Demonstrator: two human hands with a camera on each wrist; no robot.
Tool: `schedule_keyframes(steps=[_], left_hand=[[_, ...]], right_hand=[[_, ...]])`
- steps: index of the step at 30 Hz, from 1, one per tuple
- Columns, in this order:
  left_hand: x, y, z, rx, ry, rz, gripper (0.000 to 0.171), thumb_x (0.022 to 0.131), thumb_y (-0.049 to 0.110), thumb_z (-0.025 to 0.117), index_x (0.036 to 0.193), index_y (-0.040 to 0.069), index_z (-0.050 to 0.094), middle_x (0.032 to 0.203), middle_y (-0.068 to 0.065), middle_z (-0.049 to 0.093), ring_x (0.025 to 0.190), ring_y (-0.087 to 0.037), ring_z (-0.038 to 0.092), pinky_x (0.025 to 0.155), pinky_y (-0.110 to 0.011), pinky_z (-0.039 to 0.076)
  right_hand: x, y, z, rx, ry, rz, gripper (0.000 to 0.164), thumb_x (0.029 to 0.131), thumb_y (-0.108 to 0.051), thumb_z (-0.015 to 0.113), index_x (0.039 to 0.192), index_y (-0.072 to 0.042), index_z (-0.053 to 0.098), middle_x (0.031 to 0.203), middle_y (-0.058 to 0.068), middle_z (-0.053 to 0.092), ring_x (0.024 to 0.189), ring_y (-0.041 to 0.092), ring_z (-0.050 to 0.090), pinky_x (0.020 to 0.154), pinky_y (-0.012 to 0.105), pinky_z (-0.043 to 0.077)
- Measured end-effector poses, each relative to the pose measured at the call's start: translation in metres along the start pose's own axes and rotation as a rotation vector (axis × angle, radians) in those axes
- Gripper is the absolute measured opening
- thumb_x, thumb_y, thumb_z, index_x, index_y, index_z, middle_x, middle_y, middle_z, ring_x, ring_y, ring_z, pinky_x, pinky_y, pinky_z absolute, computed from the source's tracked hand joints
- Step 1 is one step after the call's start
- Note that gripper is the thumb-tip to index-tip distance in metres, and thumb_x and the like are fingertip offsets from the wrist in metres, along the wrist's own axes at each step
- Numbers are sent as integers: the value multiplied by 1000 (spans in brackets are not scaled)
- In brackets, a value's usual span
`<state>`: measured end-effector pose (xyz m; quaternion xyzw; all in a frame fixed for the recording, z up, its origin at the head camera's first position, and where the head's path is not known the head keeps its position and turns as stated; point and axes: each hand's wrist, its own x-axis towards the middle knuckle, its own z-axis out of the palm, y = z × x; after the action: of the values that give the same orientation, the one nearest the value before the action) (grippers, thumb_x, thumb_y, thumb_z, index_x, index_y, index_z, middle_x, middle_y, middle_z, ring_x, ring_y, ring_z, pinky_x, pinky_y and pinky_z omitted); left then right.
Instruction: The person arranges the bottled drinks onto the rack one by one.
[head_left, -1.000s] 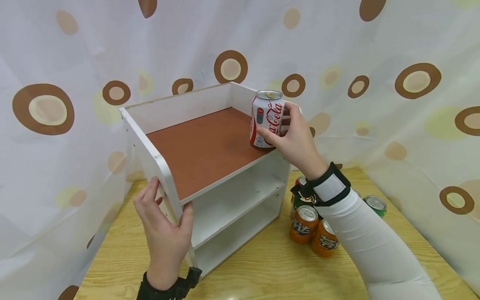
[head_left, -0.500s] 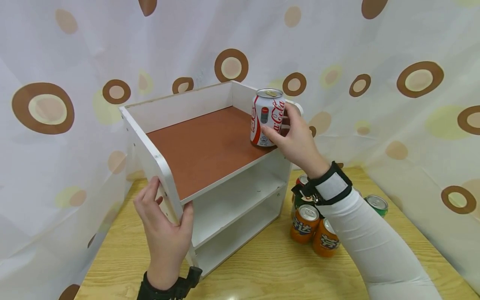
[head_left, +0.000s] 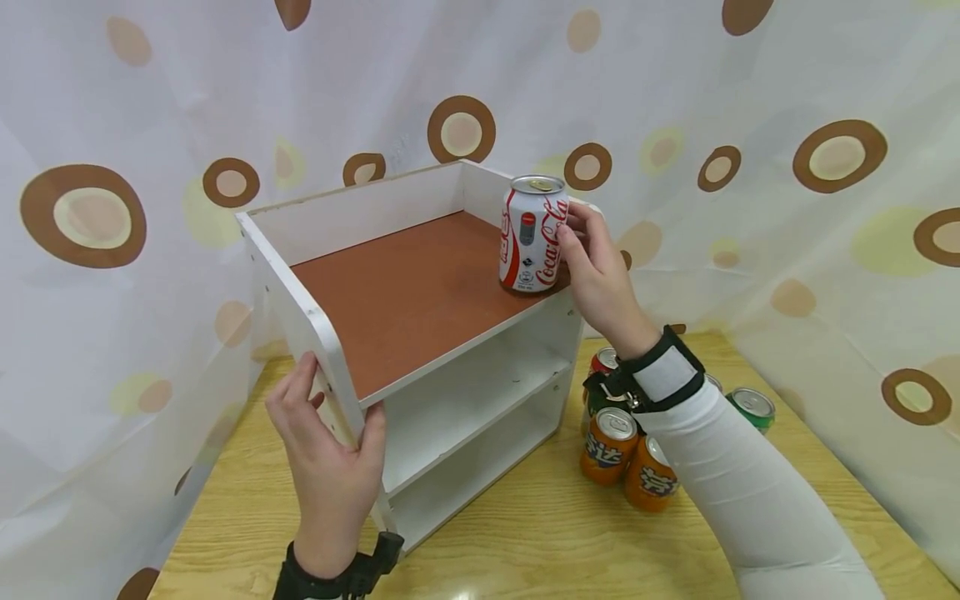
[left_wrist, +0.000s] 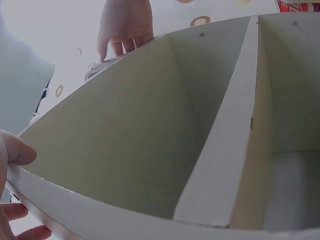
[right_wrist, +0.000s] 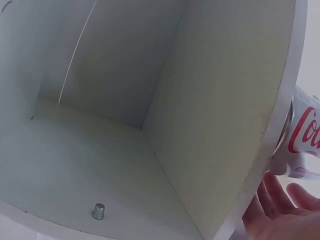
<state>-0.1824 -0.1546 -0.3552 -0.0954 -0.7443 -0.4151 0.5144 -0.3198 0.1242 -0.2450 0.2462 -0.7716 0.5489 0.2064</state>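
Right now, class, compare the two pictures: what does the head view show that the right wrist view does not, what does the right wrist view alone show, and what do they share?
Only head: the left hand, two orange cans and the brown top surface.
Only right wrist: the underside of the top board.
Both: the right hand, Coca-Cola can and white shelf unit.

On my head feed I read "Coca-Cola" in red script down the white can (head_left: 517, 242); my right wrist feed cuts it to "Co" and part of a letter. I make out 达 on one orange can (head_left: 604, 457) and 芬 on the orange can beside it (head_left: 649, 482). The white can's fine print is too small for me.
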Motion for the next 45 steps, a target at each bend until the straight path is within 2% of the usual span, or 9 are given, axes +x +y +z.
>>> schedule_keyframes(steps=[9, 19, 28, 36, 45], left_hand=[[-1, -1, 2, -6, 6, 15, 75, 83, 10, 67, 151, 3, 36, 134, -29, 40, 133, -35, 40, 93, -45, 39], [0, -3, 3, -3, 3, 29, 76, 83, 9, 68, 151, 3, 35, 134, -29, 40, 133, -36, 40, 93, -46, 39], [-1, -4, 3, -2, 5, 33, 75, 83, 9, 68, 150, 3, 35, 134, -28, 40, 133, -36, 40, 93, -46, 39], [-1, -3, 4, 1, 0, 35, 76, 83, 9, 68, 151, 3, 35, 134, -29, 40, 133, -37, 39, 93, -47, 39], [-1, -4, 4, 2, -3, 33, 75, 83, 10, 67, 151, 3, 35, 134, -29, 40, 133, -37, 39, 93, -47, 39]], right_hand=[[0, 0, -2, -9, 0, 15, 46, 111, -26, 39, 152, -5, 40, 143, 15, 52, 127, 26, 54, 113, 51, 42], [2, -1, 0, 43, -1, 30, 46, 111, -24, 39, 152, -4, 40, 144, 13, 51, 125, 23, 54, 111, 46, 42], [-1, -4, 9, 46, -10, 28, 46, 110, -25, 41, 151, -4, 41, 145, 13, 50, 128, 26, 54, 114, 51, 42], [-3, -8, 18, 37, -14, 36, 46, 110, -25, 44, 151, -4, 40, 145, 14, 52, 130, 28, 56, 113, 50, 44], [-6, -12, 27, 41, -20, 3, 44, 110, -23, 44, 148, -3, 43, 143, 15, 53, 129, 29, 57, 111, 50, 45]])
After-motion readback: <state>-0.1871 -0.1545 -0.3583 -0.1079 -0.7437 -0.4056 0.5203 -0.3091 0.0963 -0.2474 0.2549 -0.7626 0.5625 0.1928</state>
